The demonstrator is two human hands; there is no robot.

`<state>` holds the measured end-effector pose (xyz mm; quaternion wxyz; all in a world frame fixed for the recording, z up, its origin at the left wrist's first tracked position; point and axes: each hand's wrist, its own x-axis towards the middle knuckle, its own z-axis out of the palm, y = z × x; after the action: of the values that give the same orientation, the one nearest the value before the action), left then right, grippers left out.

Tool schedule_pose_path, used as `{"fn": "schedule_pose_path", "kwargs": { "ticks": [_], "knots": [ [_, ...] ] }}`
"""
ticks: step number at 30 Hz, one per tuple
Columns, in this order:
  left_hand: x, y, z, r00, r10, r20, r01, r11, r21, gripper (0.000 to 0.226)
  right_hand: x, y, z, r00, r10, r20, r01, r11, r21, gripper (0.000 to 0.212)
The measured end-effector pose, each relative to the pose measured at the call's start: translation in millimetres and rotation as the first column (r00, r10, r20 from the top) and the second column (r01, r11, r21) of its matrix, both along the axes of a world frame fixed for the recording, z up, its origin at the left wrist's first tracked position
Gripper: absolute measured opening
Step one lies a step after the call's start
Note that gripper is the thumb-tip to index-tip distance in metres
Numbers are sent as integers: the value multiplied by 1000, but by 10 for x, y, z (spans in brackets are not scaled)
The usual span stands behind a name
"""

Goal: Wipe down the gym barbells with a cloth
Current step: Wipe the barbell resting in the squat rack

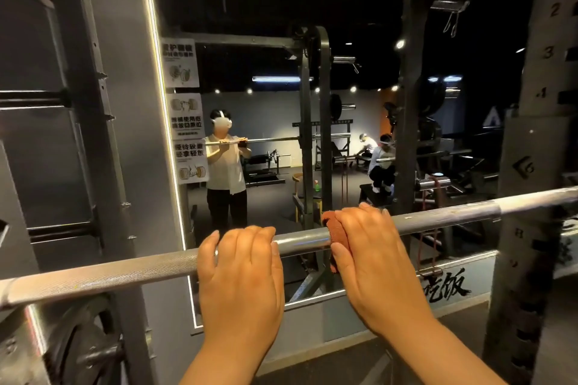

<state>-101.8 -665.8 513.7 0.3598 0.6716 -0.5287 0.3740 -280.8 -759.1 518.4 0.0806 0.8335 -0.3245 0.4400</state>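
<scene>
A silver barbell (109, 273) runs across the view from lower left to upper right, resting in a black rack. My left hand (240, 278) grips the bar from above, fingers curled over it near its middle. Just to its right, my right hand (372, 262) holds a rust-red cloth (334, 228) wrapped around the bar, fingers curled over cloth and bar together. The cloth shows only at the left of that hand and below the bar. The two hands lie a short gap apart, with bare shiny bar between them.
A large wall mirror (281, 103) faces me behind the bar, reflecting me and people seated farther back. Black rack uprights stand at left (93, 134) and right (531, 197). A weight plate (84, 347) sits at lower left.
</scene>
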Motion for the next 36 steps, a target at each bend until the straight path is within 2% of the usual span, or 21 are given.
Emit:
{"fn": "schedule_pose_path", "kwargs": {
  "ticks": [3,5,7,9,14,16,19,22,26,29,31,34,36],
  "knots": [
    [-29,-16,-11,1000,-9,-23,9,1000,-10,40,110,48,-67,997,-23,74,23,1000,-2,44],
    [-71,-36,26,999,-6,-49,5,1000,-18,40,82,11,88,999,-36,-16,36,999,-5,41],
    [-119,-68,86,997,-1,-76,0,1000,-8,40,28,-53,327,994,-15,-110,26,995,100,42],
    [-167,-108,130,998,7,-67,-6,1000,17,41,31,-80,428,990,3,-139,19,987,158,46],
    [-202,-135,40,999,-41,-21,42,998,37,42,149,110,-26,991,-62,116,65,998,-17,43],
    [-212,-130,8,999,-47,-14,47,999,15,42,155,137,-122,983,-76,165,89,993,-75,44],
    [-282,-157,59,999,-31,-44,30,999,-12,40,134,76,-6,993,-94,69,101,989,-107,36],
    [-345,-193,110,998,-24,-67,23,1000,-9,37,73,-75,229,994,-101,-36,101,995,-15,40],
    [-314,-187,41,999,-36,-15,37,999,8,40,101,-59,140,991,-136,7,136,991,-16,43],
    [-285,-181,-13,999,-30,12,30,999,19,44,131,71,-68,993,-89,72,92,995,-41,45],
    [-299,-182,-22,1000,-24,9,24,1000,18,44,74,45,-61,997,-62,44,65,996,-64,46],
    [-337,-205,-14,1000,-11,-6,11,1000,-15,42,-73,-93,71,990,-119,-74,115,992,-51,46],
    [-367,-238,23,999,3,-34,-5,999,-34,39,-135,-182,146,984,-175,-30,175,984,16,50]
  ]
}}
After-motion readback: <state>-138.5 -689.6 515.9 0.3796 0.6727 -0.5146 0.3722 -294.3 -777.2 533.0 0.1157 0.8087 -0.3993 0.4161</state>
